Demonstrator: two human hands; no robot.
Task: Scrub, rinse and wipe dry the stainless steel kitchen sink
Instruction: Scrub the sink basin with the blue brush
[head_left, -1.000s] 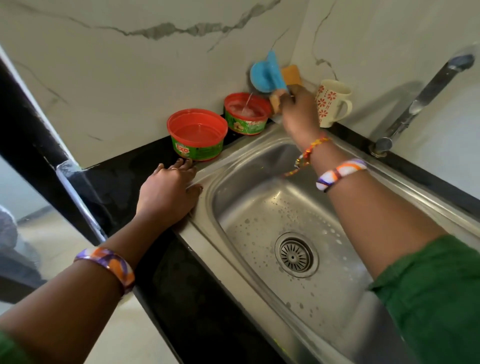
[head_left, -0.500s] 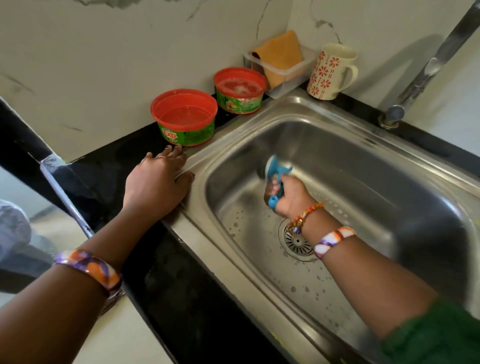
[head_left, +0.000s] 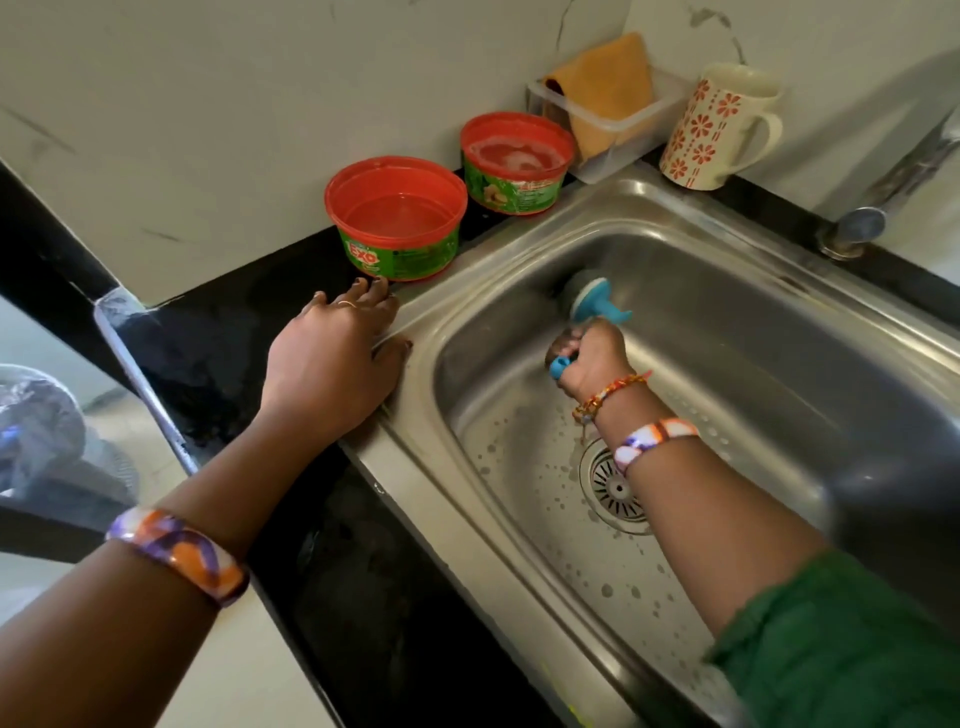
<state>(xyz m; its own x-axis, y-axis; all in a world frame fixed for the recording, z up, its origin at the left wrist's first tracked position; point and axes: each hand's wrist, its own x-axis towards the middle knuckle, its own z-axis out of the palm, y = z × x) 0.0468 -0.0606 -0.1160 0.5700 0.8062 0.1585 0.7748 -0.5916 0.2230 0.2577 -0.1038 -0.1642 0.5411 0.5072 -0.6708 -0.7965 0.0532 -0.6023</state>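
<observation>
While the left hand (head_left: 332, 358) lies flat on the sink (head_left: 467, 244) rim, the right hand (head_left: 592, 353) grips the scrubber (head_left: 592, 296) against its far wall.

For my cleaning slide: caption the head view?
Right hand scrubs the sink wall with a blue brush; left hand rests on the rim.

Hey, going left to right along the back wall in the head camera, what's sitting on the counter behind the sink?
Open red tub holding water → red tub with soapy foam → clear tray holding an orange cloth → floral mug → tap base.
</observation>
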